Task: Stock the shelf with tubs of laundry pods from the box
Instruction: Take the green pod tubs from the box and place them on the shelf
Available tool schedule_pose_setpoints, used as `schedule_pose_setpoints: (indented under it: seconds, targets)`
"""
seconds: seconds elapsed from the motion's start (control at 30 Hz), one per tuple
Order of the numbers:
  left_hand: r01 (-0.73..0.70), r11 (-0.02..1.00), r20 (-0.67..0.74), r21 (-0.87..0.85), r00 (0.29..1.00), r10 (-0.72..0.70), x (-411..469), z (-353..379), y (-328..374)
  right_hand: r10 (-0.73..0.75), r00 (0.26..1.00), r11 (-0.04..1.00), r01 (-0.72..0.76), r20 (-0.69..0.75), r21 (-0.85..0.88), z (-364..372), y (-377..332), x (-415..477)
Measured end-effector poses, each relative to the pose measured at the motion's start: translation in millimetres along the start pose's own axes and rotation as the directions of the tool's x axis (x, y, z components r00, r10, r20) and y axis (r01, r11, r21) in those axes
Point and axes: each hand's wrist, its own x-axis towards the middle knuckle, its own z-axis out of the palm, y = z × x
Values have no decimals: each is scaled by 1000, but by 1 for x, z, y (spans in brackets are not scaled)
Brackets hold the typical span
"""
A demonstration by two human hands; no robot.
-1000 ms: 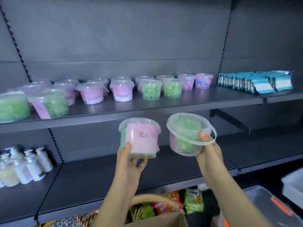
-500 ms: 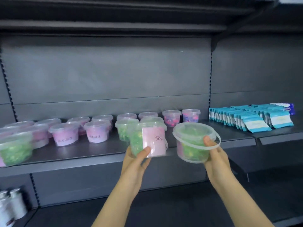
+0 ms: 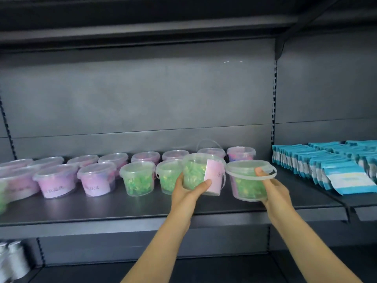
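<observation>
L hand: your left hand wraps a clear tub of green pods w/ pink label facing right; thumb across the front, fingers behind. Tub tilted a bit, low over the shelf; can't tell if the base touches.
R hand: your right hand holds a second green tub from below/right side, thumb hooked over the rim by the thin handle. Base near shelf front, contact unclear.
Tubs vs each other: side by side, nearly touching, L one slightly further back.
Shelf row: two green tubs parked just left of your held pair; pink-label tubs further left, more lidded tubs in back row.
Right bay: blue-white packets in rows, apart from the tubs.
Below left: pale bottles, partly cut off.
</observation>
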Motion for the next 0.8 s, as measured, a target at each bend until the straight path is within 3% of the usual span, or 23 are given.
schedule_pose_setpoints:
  seconds: [0.4,0.7,0.8]
  targets:
    - [-41,954,-57,298,997,61,79,49,-39,1,999,999,-3,-48,-52,-26,7,60]
    - [-65,832,65,551,997,36,85,38,-48,4,998,989,-14,-68,-148,-24,9,78]
    - [-7,786,26,619,1000,-12,87,36,-47,-27,997,969,7,-78,-247,-16,8,87]
